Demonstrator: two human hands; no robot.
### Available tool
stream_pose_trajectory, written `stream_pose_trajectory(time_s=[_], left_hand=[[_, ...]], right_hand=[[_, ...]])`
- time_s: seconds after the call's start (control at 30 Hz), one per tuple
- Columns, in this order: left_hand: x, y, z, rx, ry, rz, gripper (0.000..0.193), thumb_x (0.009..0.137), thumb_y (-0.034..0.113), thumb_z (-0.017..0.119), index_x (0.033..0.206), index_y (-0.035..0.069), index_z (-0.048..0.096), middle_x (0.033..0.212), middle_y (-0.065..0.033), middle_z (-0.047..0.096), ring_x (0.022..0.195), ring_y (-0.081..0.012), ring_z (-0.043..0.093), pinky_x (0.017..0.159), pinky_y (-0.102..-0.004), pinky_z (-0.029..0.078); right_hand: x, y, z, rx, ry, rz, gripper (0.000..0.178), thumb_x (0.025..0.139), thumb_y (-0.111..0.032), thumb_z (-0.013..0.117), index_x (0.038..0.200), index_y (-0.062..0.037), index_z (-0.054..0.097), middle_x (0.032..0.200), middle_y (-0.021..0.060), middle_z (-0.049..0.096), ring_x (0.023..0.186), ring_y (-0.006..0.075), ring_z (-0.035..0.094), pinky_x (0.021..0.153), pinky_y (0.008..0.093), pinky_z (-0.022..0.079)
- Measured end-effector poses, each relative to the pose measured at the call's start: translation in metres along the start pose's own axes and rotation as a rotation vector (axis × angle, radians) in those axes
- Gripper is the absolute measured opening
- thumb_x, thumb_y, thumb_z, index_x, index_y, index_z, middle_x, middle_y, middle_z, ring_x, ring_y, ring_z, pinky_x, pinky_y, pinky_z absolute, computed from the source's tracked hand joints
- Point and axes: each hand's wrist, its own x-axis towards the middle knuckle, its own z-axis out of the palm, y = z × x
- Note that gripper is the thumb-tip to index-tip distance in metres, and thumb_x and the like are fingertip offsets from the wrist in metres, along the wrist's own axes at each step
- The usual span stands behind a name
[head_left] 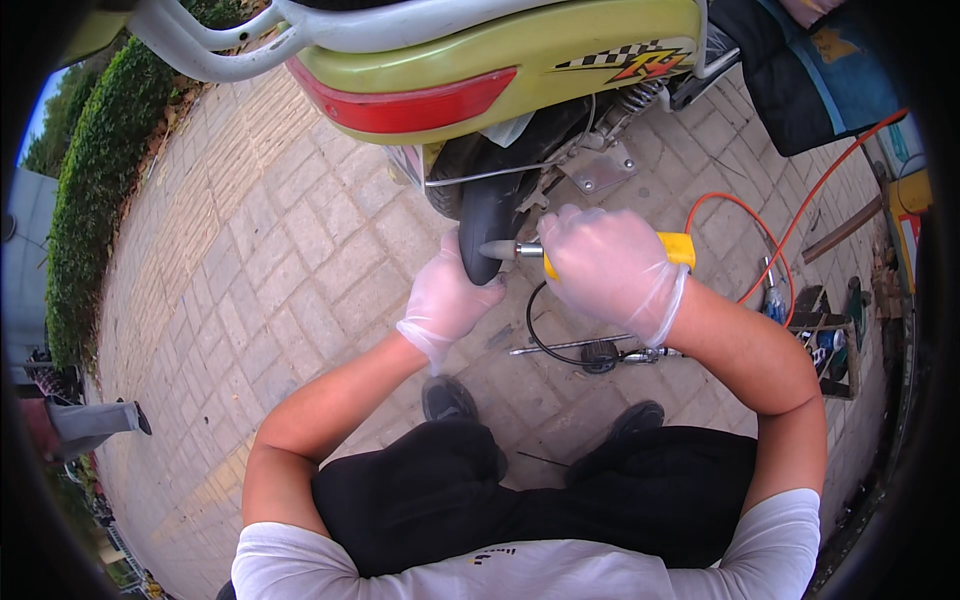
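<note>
I note the translucent-gloved left hand [452,296] curled round a black rubber tyre [487,212]; right hand [604,256], right of it, wrapped round a yellow handheld tool [679,248], grey conical tip [496,250] at the tyre.

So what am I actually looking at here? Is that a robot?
No robot: this is a person, filmed by a fisheye camera on their own head, looking down, so straight edges bend. The left hand holds a black rubber tube, apparently an inner tube, at the back of a yellow-green scooter. The right hand grips a yellow power tool, its grey conical tip at the tube. On the paving are an orange hose or cord and a thin metal rod.
</note>
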Motion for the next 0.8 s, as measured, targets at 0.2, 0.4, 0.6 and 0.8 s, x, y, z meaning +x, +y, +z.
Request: stream_pose_trajectory(time_s=[0.2, 0.4, 0.6, 0.8], left_hand=[[0.0, -0.001, 0.001, -0.003, 0.008, 0.005, 0.07, 0.073, 0.027, 0.078, 0.129, -0.003, 0.047, 0.091, -0.0267, 0.067, 0.086, -0.0398, 0.068, 0.076, -0.041, 0.053], [0.001, -0.002, 0.001, -0.01, 0.007, 0.009, 0.069, 0.073, 0.027, 0.078, 0.128, -0.003, 0.048, 0.091, -0.0263, 0.067, 0.086, -0.0398, 0.068, 0.076, -0.0408, 0.053], [0.0, -0.002, 0.001, -0.019, 0.007, 0.01, 0.07, 0.073, 0.028, 0.079, 0.128, -0.003, 0.048, 0.091, -0.0266, 0.067, 0.086, -0.04, 0.068, 0.077, -0.041, 0.053], [0.001, -0.002, 0.001, 0.002, 0.004, -0.006, 0.071, 0.073, 0.029, 0.079, 0.127, -0.003, 0.047, 0.091, -0.0259, 0.068, 0.087, -0.0388, 0.068, 0.077, -0.0408, 0.053]], right_hand=[[0.005, 0.005, -0.001, -0.026, 0.039, 0.016, 0.01, 0.077, -0.011, 0.061, 0.083, -0.0026, 0.063, 0.076, 0.0134, 0.066, 0.07, 0.0277, 0.07, 0.059, 0.0368, 0.056], [0.004, 0.003, -0.001, 0.003, 0.008, 0.001, 0.01, 0.078, -0.011, 0.06, 0.084, -0.0025, 0.063, 0.077, 0.0138, 0.066, 0.07, 0.0282, 0.07, 0.059, 0.0372, 0.056], [0.005, 0.004, 0.001, -0.008, 0.053, 0.004, 0.01, 0.079, -0.01, 0.059, 0.084, -0.0024, 0.063, 0.079, 0.0147, 0.067, 0.071, 0.029, 0.07, 0.06, 0.0378, 0.056], [0.008, 0.011, 0.002, 0.014, 0.009, 0.052, 0.017, 0.077, -0.016, 0.063, 0.087, -0.0023, 0.061, 0.079, 0.0132, 0.064, 0.071, 0.031, 0.068, 0.06, 0.0416, 0.055]])
